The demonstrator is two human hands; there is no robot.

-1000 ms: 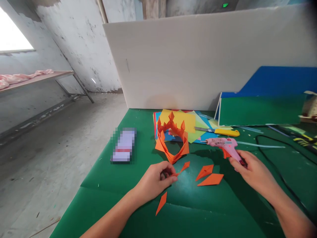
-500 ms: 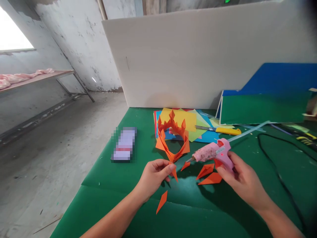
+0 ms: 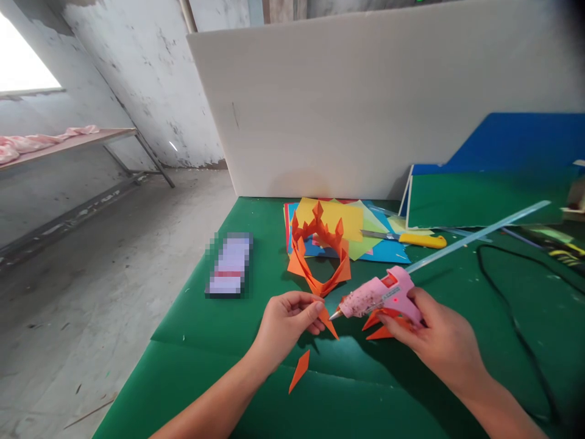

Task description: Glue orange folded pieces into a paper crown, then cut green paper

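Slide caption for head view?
Left hand pinches an orange paper piece; right hand points a glue gun at it, crown behind.

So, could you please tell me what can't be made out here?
In the head view:
Held orange paper: upper end covered by the left hand.
Two orange pieces: partly hidden by the right hand and glue gun.
Phone: screen blurred by blocks.
Glue gun's label: too small to read.
Pink cloth: cut off by the left edge.
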